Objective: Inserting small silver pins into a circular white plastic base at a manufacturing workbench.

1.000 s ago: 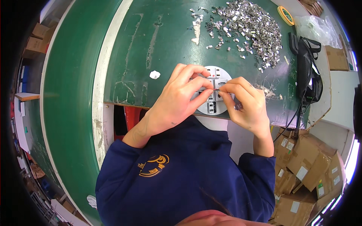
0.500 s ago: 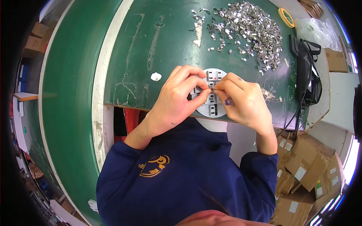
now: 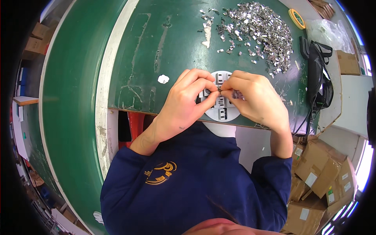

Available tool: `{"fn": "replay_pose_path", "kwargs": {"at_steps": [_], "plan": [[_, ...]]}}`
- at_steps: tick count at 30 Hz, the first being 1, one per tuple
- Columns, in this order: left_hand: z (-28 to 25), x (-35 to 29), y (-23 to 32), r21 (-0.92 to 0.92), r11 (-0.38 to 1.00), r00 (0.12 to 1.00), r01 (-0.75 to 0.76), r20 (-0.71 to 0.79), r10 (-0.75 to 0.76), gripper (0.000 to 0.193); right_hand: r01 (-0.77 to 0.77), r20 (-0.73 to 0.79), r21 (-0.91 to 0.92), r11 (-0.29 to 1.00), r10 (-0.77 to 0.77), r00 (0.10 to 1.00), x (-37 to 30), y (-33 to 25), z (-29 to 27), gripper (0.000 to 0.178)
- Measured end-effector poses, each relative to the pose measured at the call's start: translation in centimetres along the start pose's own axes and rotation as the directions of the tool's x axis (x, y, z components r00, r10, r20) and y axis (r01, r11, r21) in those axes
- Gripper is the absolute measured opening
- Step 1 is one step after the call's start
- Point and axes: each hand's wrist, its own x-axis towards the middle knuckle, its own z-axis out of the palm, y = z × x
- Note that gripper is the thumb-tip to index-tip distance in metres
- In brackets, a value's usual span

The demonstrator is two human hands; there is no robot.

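Observation:
A round white plate (image 3: 212, 115) carrying several grey and black blocks lies at the table's front edge, beneath both hands. Over its left half is my left hand (image 3: 191, 92), thumb and forefinger pinched together near the plate's middle. Opposite it, my right hand (image 3: 252, 96) is also closed in a pinch, its fingertips meeting those of the left. Whatever sits between the fingertips is too small to make out. A dark shiny piece shows under the curled fingers of my right hand. One grey block (image 3: 223, 113) stays uncovered at the plate's near side.
A heap of small shiny metal clips (image 3: 270, 37) covers the table's far right. Beyond are a yellow tape roll (image 3: 297, 18) and a clear plastic bag (image 3: 329, 34). A black mesh bag (image 3: 319, 80) with cords lies on the right edge. Cardboard boxes (image 3: 319, 168) are stacked below right.
My right hand has turned and shifted slightly right, its wrist further out, while its fingertips stay at the plate's middle. The left hand has barely moved.

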Motion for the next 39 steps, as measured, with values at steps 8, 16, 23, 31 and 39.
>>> {"fn": "replay_pose_path", "kwargs": {"at_steps": [8, 16, 23, 31, 39], "plan": [[-0.3, -0.1, -0.1, -0.014, 1.000, 1.000, 0.015, 0.027, -0.015, 0.016, -0.001, 0.002, 0.009, 1.000, 0.001, 1.000, 0.4, -1.4, 0.4, 0.006], [-1.3, -0.3, 0.3, 0.004, 1.000, 0.992, -0.011, 0.124, 0.010, 0.055, 0.107, -0.332, 0.440, 0.891, 0.051, 0.942, -0.4, -1.0, -0.7, 0.027], [-0.5, -0.6, 0.5, 0.127, 0.985, 0.962, -0.113, 0.261, 0.077, 0.102, 0.442, -0.524, 0.832, 0.336, 0.213, 0.825, -0.2, -1.9, 2.8, 0.051], [-0.7, -0.3, 0.4, 0.168, 0.978, 0.949, -0.122, 0.308, 0.066, 0.102, 0.441, -0.590, 0.727, 0.527, 0.151, 0.793, 0.5, -1.9, 4.4, 0.051], [-1.2, -0.1, 0.6, 0.127, 0.989, 0.962, -0.078, 0.270, 0.042, 0.101, 0.500, -0.629, 0.700, 0.510, 0.108, 0.770, 0.1, -1.6, 3.9, 0.050]]}}
